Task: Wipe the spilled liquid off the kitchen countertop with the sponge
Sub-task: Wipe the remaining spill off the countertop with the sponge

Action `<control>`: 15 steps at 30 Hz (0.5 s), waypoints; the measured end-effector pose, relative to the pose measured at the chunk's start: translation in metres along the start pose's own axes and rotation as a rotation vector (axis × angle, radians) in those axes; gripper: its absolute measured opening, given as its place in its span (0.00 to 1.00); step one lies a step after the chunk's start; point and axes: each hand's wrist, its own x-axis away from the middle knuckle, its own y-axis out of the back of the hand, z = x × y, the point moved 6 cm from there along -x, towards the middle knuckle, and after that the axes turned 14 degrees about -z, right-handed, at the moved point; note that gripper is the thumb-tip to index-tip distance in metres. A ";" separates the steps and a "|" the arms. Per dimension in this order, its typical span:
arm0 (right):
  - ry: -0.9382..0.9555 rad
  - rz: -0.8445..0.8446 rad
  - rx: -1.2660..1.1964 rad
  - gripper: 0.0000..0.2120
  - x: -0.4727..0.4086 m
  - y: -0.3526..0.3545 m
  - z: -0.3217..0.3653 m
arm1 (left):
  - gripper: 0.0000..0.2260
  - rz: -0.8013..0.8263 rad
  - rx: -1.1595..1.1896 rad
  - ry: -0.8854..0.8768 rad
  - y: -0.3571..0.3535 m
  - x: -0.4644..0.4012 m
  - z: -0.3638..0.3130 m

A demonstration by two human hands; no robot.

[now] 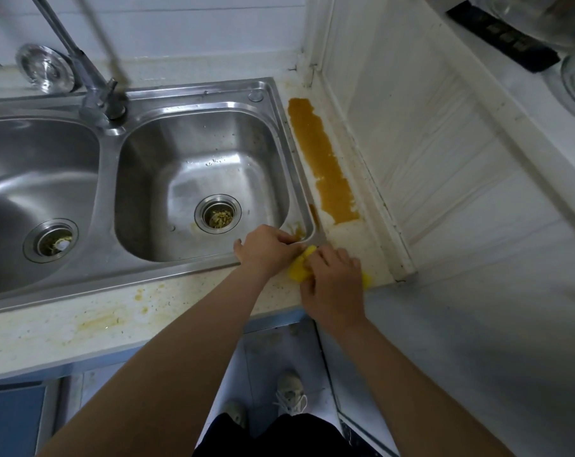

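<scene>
Head camera looked down on both hands meeting at the front right corner of the sink. Right hand (pixel 333 282) lay on top of the yellow sponge (pixel 297 267), fingers curled down over it and holding it against the countertop (pixel 355 240); the hand covered most of the sponge, so only a yellow patch between the two hands and a sliver at the far right edge showed. Left hand (pixel 268 247) sat just beside it on the sink rim, its fingers bent and its fingertips touching the near end of the sponge; whether they pinched the sponge or only pressed on it could not be told.

Beyond the hands, a long brown streak of spilled liquid (pixel 322 159) ran along the narrow strip of countertop between the right basin (pixel 167 192) and a white panel (pixel 427 153). A smaller brown smear marked the sink rim near the left fingertips. Fainter yellowish stains (pixel 104 319) spread over the front edge of the countertop to the left. Bits of food sat in both drain strainers. The tap (pixel 91 77) was cut off at the top of the view, and glassware at the upper right corner was cropped and blurred.
</scene>
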 end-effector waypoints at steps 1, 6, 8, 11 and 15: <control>0.049 0.007 -0.011 0.12 -0.002 0.002 -0.002 | 0.13 0.008 0.020 0.000 -0.001 -0.001 0.001; -0.291 0.002 0.084 0.07 -0.012 0.007 -0.038 | 0.13 -0.001 0.192 0.008 0.001 -0.002 0.010; -0.159 0.004 0.064 0.07 -0.005 0.003 -0.013 | 0.13 -0.013 0.220 0.010 0.003 0.000 0.010; 0.087 0.065 0.037 0.11 -0.002 0.005 -0.004 | 0.12 -0.014 0.244 0.007 0.004 0.001 0.011; -0.368 0.054 0.119 0.09 -0.018 0.017 -0.051 | 0.13 -0.005 0.259 0.008 0.007 0.001 0.012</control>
